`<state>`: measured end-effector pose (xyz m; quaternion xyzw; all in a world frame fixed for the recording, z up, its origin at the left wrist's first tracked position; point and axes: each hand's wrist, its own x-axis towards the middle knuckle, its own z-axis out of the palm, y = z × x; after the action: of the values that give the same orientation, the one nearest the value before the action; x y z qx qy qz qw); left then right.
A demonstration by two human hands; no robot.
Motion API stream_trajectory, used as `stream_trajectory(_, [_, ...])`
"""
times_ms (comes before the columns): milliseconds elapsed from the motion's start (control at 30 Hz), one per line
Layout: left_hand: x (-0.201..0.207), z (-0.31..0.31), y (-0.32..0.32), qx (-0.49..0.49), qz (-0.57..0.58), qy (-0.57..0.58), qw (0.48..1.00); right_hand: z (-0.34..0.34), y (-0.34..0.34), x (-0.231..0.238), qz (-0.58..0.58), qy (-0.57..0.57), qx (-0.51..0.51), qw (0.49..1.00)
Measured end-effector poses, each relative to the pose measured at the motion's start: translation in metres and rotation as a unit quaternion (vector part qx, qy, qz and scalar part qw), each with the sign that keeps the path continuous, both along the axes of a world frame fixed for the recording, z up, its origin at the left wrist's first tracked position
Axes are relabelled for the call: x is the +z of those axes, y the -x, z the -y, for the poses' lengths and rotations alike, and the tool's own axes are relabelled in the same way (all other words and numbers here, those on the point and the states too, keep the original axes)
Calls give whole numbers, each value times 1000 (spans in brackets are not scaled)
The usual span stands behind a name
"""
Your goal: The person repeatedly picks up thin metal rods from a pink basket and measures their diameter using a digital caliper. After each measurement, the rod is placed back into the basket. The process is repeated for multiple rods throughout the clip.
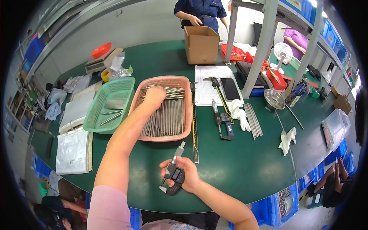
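Metal rods (164, 120) lie mostly lengthwise in the pink basket (188, 111), under the left hand (155, 96), whose grip I cannot tell; the right hand (189, 175), farther from them, holds a digital micrometer (176, 174).

Rods (165, 119) in basket (188, 103) (second basket (115, 89) at left), box (202, 48) behind.

Left hand (155, 97) and right hand (189, 176) seen from the head above, view tilted forward, right one nearer, table (245, 170) captured around both
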<state>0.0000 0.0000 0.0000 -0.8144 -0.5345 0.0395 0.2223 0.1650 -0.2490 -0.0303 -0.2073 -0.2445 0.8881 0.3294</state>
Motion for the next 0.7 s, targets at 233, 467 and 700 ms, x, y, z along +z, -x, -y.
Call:
stream_trajectory(233, [18,7,-7,48,23,15,998,-2,-3,3,3,-26,4,1000])
stream_trajectory(467, [10,24,9,49,78,-4,996,0,0,5,-2,-33,-5,999])
stream_trajectory(700, [-8,23,-1,61,48,-23,997,0,2,-3,27,-62,4,998])
